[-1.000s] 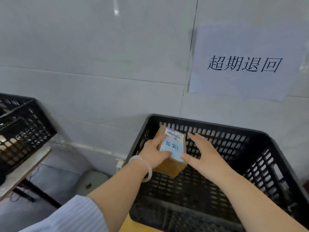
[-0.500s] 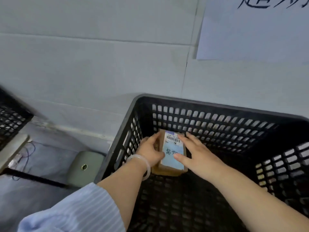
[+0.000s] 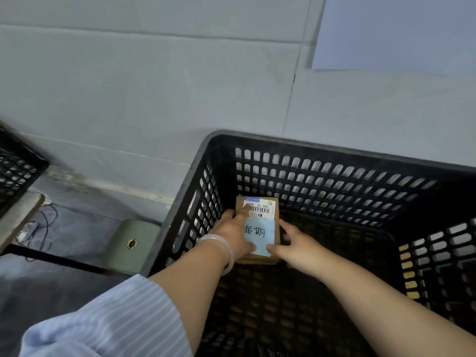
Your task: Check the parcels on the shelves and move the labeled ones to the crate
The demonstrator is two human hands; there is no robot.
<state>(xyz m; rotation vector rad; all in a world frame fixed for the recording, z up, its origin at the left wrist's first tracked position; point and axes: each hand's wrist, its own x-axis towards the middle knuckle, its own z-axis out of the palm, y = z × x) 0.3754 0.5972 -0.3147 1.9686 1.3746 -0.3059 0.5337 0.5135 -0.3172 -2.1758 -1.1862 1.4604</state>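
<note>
1. Inside black slatted crate (image 3: 334,153), low in far left corner, close to back wall: brown cardboard parcel (image 3: 277,228), top face up.
2. On top face: white barcode label (image 3: 262,210) at far end, blue note (image 3: 258,237) with handwritten characters at near end.
3. Gripped on left edge by left hand (image 3: 231,233); fingers curled round the side, index finger stretched onto barcode label.
4. Gripped on right edge by right hand (image 3: 296,244); thumb at near corner of blue note, fingers curled down right side.
5. Cannot tell whether resting on crate floor or held just above.
6. Pale bracelet (image 3: 224,249) on left wrist; striped light-blue sleeve (image 3: 108,323) further up that arm.
7. Outside, to left: second black crate (image 3: 18,171) at frame edge, loose cables (image 3: 43,222) on floor, green block (image 3: 134,243) just beside main crate.
8. On wall above: pale paper sheet (image 3: 399,32).
</note>
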